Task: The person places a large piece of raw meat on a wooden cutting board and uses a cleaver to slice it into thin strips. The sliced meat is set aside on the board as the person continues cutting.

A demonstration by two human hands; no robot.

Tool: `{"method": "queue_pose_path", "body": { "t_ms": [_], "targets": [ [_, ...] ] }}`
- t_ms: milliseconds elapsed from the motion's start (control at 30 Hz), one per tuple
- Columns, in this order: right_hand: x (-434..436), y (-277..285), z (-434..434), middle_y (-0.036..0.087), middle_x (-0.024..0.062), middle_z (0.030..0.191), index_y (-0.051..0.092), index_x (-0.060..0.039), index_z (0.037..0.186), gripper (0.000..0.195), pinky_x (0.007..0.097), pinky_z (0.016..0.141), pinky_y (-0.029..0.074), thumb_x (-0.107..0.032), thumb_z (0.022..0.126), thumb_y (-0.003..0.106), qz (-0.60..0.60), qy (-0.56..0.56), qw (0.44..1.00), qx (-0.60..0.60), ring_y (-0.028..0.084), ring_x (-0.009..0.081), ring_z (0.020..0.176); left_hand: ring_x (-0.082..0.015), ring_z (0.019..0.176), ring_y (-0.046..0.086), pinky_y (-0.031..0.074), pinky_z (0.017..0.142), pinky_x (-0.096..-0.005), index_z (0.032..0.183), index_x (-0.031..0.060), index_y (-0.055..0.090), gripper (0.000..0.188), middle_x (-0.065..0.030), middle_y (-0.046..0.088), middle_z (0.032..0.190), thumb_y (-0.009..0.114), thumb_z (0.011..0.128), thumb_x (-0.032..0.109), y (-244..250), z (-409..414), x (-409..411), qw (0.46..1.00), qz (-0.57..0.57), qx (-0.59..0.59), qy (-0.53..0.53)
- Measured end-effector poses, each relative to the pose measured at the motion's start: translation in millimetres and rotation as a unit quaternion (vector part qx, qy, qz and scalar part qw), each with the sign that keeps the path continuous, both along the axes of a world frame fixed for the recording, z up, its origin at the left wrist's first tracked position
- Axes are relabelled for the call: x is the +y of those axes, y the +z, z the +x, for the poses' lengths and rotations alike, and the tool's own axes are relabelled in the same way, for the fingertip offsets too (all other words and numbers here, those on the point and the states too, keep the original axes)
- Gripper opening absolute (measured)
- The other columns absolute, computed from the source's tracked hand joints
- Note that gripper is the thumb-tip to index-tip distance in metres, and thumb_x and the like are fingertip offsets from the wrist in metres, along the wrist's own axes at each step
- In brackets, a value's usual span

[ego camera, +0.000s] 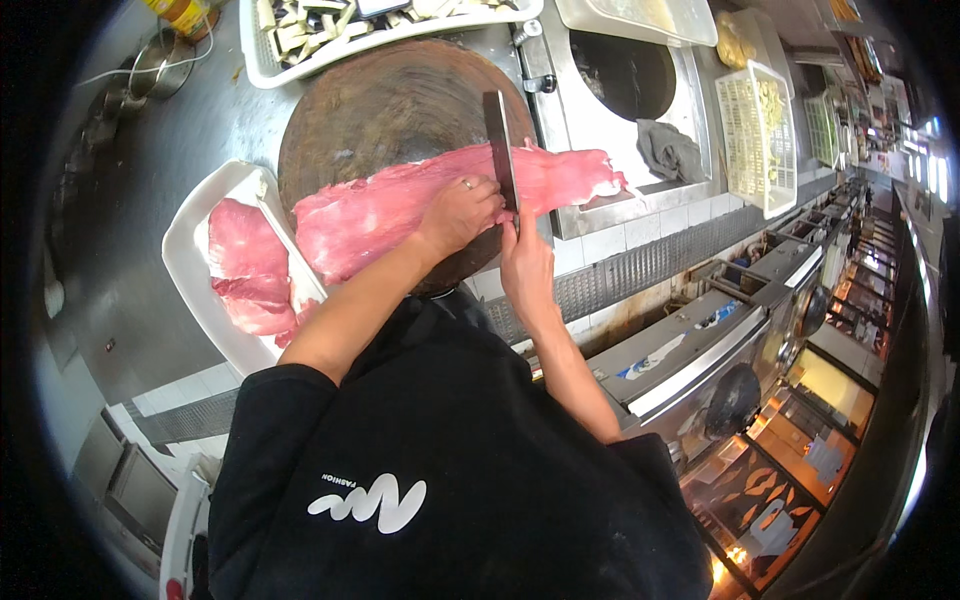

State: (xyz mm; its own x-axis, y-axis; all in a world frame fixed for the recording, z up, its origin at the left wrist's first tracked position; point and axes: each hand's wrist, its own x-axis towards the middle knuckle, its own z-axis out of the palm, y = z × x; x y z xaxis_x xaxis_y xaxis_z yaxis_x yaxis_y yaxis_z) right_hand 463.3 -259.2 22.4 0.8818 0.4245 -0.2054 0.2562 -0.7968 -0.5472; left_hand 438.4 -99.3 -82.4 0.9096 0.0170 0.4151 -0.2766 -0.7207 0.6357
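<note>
A long piece of raw meat (390,202) lies across a round wooden chopping block (382,105), its right end reaching past the block's edge. My right hand (526,259) is closed around the handle of a cleaver (501,142), whose blade stands on edge across the meat. Just left of the blade, my left hand (461,214) rests on the meat with curled fingers, a ring on one of them. More raw meat (251,270) lies in a white plastic tub (187,247) at the block's left.
Beyond the block is a white basket (259,64) of cut eggplant. To the right, a grey cloth (667,150) lies beside a round dark opening (626,71) in the steel counter. Farther right stands a white plastic basket (757,142). Metal pots (161,67) are at the upper left.
</note>
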Motion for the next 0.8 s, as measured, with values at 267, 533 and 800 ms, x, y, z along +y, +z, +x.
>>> {"method": "queue_pose_path", "body": {
  "t_ms": [267, 533, 800],
  "targets": [
    [40.2, -3.9, 59.9, 0.073, 0.0355, 0.109, 0.055, -0.0068, 0.147, 0.042, 0.0605, 0.088, 0.055, -0.028, 0.111, 0.057, 0.037, -0.007, 0.999, 0.015, 0.07, 0.0561, 0.105, -0.0311, 0.101, 0.067, 0.056, 0.086, -0.0435, 0.102, 0.0096, 0.073, 0.016, -0.0064, 0.066, 0.102, 0.071, 0.086, 0.013, -1.4, -10.8, -6.8, 0.997, -0.053, -0.05, -0.027],
    [29.8, -16.5, 55.5, 0.073, 0.0346, 0.117, 0.055, -0.0072, 0.149, 0.045, 0.0582, 0.095, 0.054, -0.028, 0.11, 0.059, 0.092, 0.027, 0.995, -0.037, 0.068, 0.0566, 0.111, -0.0333, 0.112, 0.066, 0.055, 0.094, -0.0462, 0.116, 0.0083, 0.075, 0.026, -0.0105, 0.068, 0.122, 0.071, 0.09, 0.009, 6.1, -24.8, -1.9, 1.0, -0.002, -0.013, -0.002],
    [-45.9, 22.8, -12.6, 0.072, 0.0358, 0.109, 0.052, -0.0123, 0.153, 0.045, 0.059, 0.088, 0.054, -0.026, 0.111, 0.059, 0.028, -0.028, 0.995, 0.095, 0.068, 0.0572, 0.107, -0.0331, 0.114, 0.062, 0.052, 0.101, -0.0472, 0.106, 0.0076, 0.07, 0.02, -0.0103, 0.065, 0.115, 0.072, 0.086, 0.01, 7.3, -25.2, -4.2, 1.0, 0.017, 0.024, 0.012]
  ]
}}
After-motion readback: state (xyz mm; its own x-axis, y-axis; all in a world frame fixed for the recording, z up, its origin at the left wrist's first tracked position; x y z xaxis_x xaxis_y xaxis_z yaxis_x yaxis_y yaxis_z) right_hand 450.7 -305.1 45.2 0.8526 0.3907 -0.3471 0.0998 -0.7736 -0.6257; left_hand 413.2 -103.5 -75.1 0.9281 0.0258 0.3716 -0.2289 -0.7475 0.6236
